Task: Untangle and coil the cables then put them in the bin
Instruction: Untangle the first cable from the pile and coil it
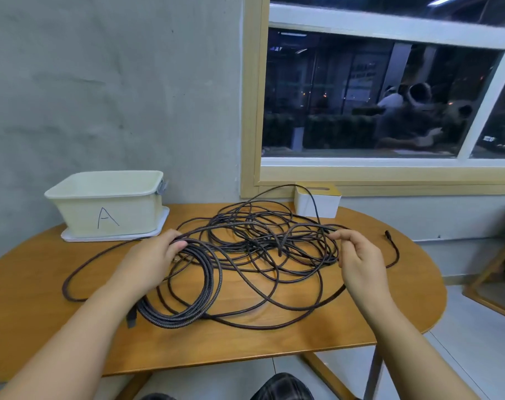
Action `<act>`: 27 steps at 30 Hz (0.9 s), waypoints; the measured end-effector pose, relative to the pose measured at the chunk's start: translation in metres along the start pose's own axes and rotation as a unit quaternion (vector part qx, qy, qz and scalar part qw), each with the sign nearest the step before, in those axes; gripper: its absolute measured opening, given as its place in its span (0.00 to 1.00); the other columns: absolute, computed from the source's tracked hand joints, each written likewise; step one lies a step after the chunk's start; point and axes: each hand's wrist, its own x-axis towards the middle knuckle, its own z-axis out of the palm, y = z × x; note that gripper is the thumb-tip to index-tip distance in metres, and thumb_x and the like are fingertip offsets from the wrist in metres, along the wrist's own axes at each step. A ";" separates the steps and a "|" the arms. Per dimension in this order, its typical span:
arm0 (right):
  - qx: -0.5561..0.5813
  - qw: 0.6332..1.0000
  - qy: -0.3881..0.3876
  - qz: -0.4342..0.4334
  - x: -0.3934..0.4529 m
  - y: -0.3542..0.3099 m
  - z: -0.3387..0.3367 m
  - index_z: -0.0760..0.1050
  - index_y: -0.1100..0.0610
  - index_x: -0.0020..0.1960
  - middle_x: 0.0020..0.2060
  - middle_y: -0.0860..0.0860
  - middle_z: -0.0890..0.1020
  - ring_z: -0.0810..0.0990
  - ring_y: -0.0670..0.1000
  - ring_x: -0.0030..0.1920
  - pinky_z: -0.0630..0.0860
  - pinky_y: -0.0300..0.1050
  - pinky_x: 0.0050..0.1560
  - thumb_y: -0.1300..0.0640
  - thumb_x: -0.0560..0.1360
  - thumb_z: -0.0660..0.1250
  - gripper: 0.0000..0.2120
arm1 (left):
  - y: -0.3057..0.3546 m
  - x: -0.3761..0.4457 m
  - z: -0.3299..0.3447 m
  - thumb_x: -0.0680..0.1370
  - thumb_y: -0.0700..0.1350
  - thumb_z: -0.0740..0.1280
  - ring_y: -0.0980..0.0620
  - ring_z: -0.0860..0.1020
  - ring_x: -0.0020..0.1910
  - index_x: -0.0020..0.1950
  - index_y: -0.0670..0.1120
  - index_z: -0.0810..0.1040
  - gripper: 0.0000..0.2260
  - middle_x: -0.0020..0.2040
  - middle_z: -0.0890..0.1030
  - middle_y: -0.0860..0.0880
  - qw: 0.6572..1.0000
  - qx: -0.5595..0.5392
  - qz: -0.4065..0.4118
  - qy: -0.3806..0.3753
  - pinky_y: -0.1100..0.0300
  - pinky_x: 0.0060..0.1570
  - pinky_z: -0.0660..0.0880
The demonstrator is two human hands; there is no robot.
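Note:
A tangle of dark braided cables (254, 255) sprawls over the middle of the wooden table (29, 327). A partly formed coil (187, 307) lies at its near left side. My left hand (156, 255) grips a bundle of strands at the top of that coil. My right hand (358, 261) pinches a thin cable strand at the tangle's right edge. One loose cable end (387, 234) lies on the table further right. The cream bin (107, 203), marked "A", stands at the back left on a white lid.
A small white box with a wooden top (317, 199) sits at the back by the window frame, with a cable looped over it. A grey wall rises behind the bin. The table's curved right edge drops to a tiled floor.

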 end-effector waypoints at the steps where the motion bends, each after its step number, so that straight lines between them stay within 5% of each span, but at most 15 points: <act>1: 0.000 1.000 0.002 0.009 0.001 0.002 0.000 0.77 0.48 0.48 0.23 0.45 0.70 0.64 0.49 0.25 0.61 0.43 0.29 0.61 0.80 0.53 0.16 | -0.004 0.000 0.000 0.81 0.53 0.56 0.47 0.77 0.44 0.59 0.50 0.74 0.13 0.44 0.80 0.50 1.000 -0.005 -0.004 0.010 0.55 0.39 0.69; 9: 0.036 0.996 0.030 0.069 0.004 0.004 -0.002 0.77 0.53 0.53 0.29 0.50 0.73 0.66 0.50 0.28 0.63 0.43 0.30 0.63 0.81 0.52 0.16 | -0.015 0.001 0.001 0.82 0.50 0.57 0.48 0.73 0.38 0.56 0.49 0.76 0.11 0.36 0.76 0.53 0.997 -0.030 -0.039 0.065 0.56 0.34 0.63; 14: 0.038 0.992 0.020 0.119 0.010 0.008 -0.001 0.74 0.54 0.60 0.34 0.52 0.78 0.69 0.49 0.29 0.67 0.43 0.32 0.61 0.80 0.50 0.16 | -0.019 0.003 -0.001 0.82 0.49 0.57 0.48 0.76 0.54 0.62 0.49 0.77 0.13 0.54 0.81 0.49 0.986 -0.133 -0.049 0.087 0.56 0.49 0.70; 18: -0.051 0.986 -0.053 0.148 0.012 0.016 0.001 0.70 0.56 0.63 0.45 0.48 0.83 0.74 0.49 0.29 0.70 0.44 0.34 0.54 0.81 0.52 0.15 | -0.012 0.003 -0.015 0.82 0.47 0.57 0.51 0.74 0.49 0.60 0.46 0.78 0.13 0.49 0.80 0.50 0.967 -0.197 -0.028 0.161 0.57 0.48 0.67; 22: -0.170 0.961 -0.163 0.148 0.005 0.017 0.012 0.74 0.54 0.56 0.39 0.51 0.83 0.78 0.50 0.32 0.74 0.44 0.36 0.47 0.79 0.57 0.14 | 0.002 0.004 -0.027 0.82 0.47 0.56 0.55 0.74 0.53 0.61 0.46 0.77 0.13 0.50 0.79 0.55 0.936 -0.276 -0.019 0.216 0.64 0.49 0.67; 27: -0.315 0.909 -0.270 0.050 -0.010 0.003 0.031 0.80 0.51 0.44 0.34 0.48 0.81 0.79 0.47 0.38 0.75 0.40 0.39 0.44 0.77 0.61 0.14 | 0.023 0.002 -0.032 0.82 0.47 0.57 0.62 0.73 0.51 0.59 0.51 0.77 0.11 0.50 0.78 0.60 0.937 -0.270 0.039 0.220 0.72 0.49 0.66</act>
